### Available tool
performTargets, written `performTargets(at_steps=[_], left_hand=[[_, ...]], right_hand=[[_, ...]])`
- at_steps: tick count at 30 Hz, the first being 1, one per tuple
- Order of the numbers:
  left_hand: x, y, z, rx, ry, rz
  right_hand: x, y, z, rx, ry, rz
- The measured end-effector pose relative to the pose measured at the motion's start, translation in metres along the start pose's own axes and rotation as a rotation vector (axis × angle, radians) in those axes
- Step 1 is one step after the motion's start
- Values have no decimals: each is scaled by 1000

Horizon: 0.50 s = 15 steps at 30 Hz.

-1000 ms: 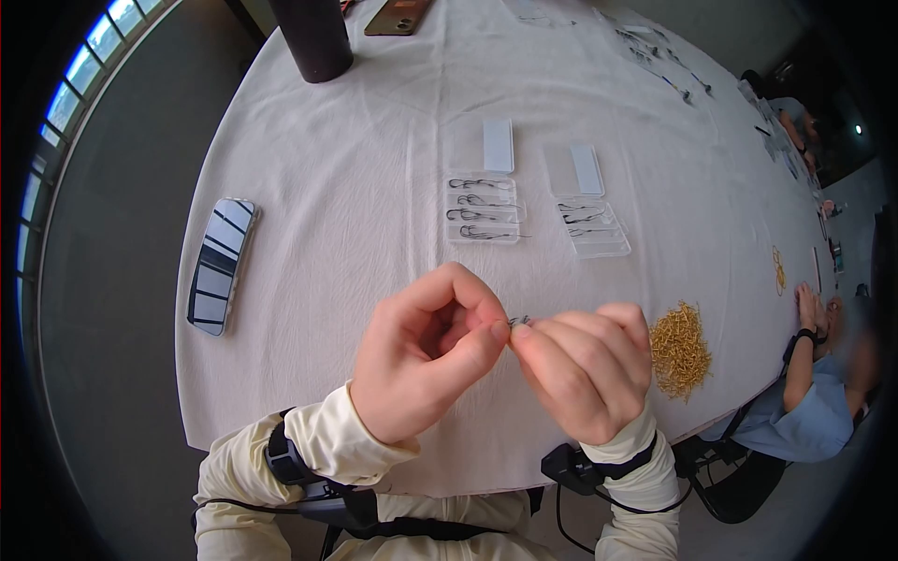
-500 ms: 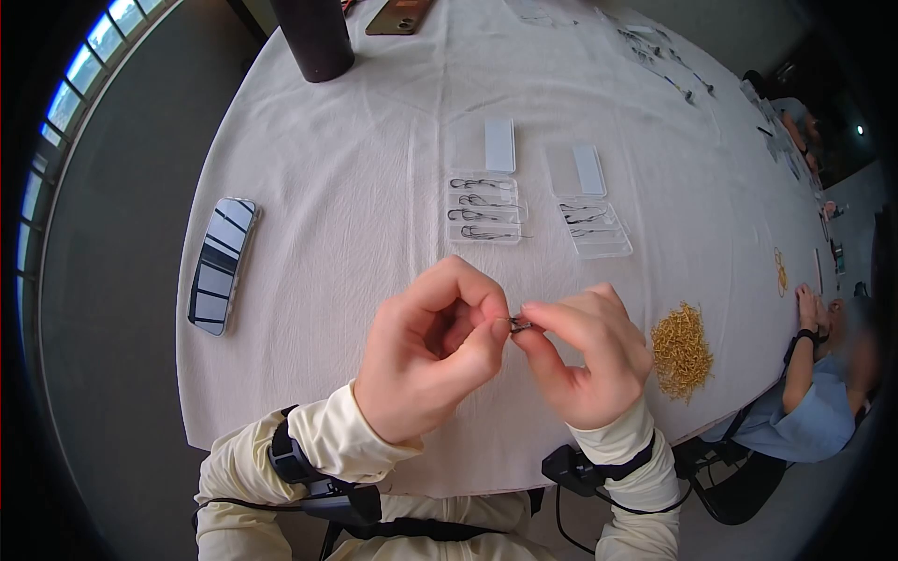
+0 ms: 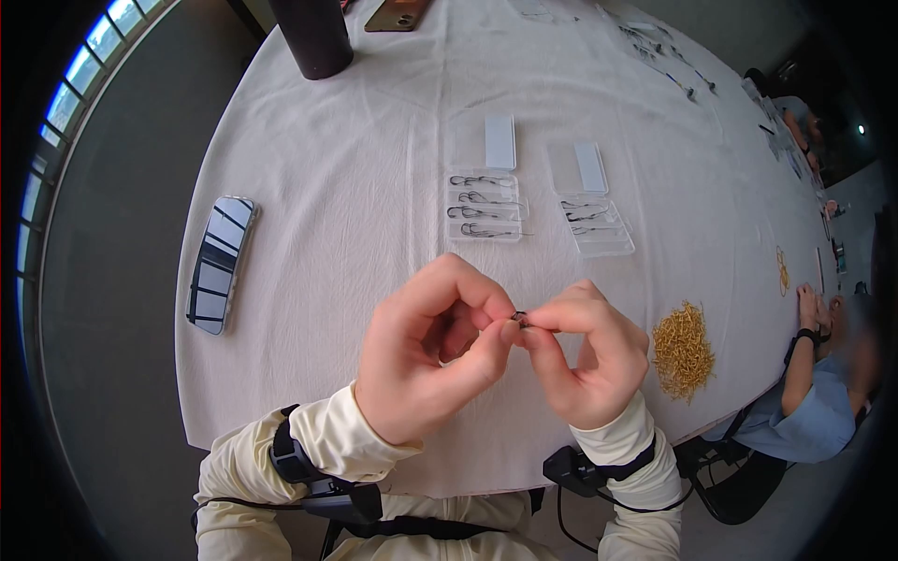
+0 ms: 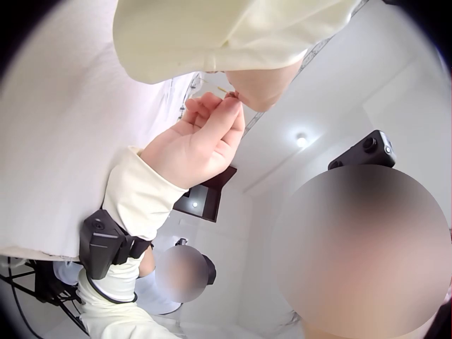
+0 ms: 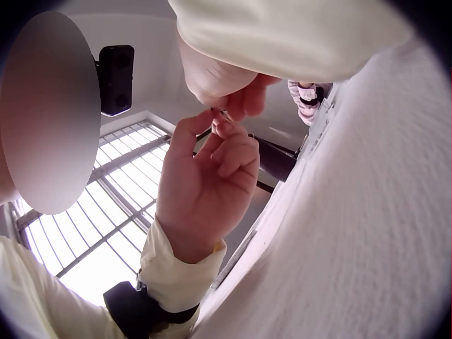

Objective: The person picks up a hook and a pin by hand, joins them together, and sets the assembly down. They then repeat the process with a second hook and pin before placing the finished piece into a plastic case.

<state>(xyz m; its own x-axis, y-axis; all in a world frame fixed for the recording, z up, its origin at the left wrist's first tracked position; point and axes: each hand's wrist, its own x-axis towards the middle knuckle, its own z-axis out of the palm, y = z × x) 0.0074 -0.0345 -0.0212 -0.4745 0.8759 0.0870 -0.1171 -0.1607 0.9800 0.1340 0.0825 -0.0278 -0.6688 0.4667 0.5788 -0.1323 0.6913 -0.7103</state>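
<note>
In the head view my left hand and right hand meet fingertip to fingertip above the cloth. Between them is a small dark metal piece, which the thumb and forefinger of each hand pinch. Its shape is mostly hidden by the fingertips. A thin gold-coloured bit shows at the fingertips in the left wrist view. Beyond the hands lie two open clear boxes, one at the centre and one to its right, both with dark hooks in their compartments. Right of my right hand is a pile of small gold pieces.
A phone lies at the left of the white cloth. A dark cylinder and another phone are at the far edge. Dark-tipped wire pieces lie far right. A person in blue sits at the right edge.
My right hand has turned from knuckles up to a thumb-and-forefinger pinch, its fingers spreading apart from the thumb. The dark piece between the fingertips has shifted slightly, and my left hand has hardly moved.
</note>
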Motion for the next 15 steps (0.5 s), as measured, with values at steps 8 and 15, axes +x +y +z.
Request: performTargets(at_steps=[8, 15], left_hand=[[2, 5, -6, -110, -53, -118], [9, 11, -18, -443, -380, -513]], right_hand=[[6, -7, -14, 12, -73, -6], [14, 5, -18, 233, -197, -3]])
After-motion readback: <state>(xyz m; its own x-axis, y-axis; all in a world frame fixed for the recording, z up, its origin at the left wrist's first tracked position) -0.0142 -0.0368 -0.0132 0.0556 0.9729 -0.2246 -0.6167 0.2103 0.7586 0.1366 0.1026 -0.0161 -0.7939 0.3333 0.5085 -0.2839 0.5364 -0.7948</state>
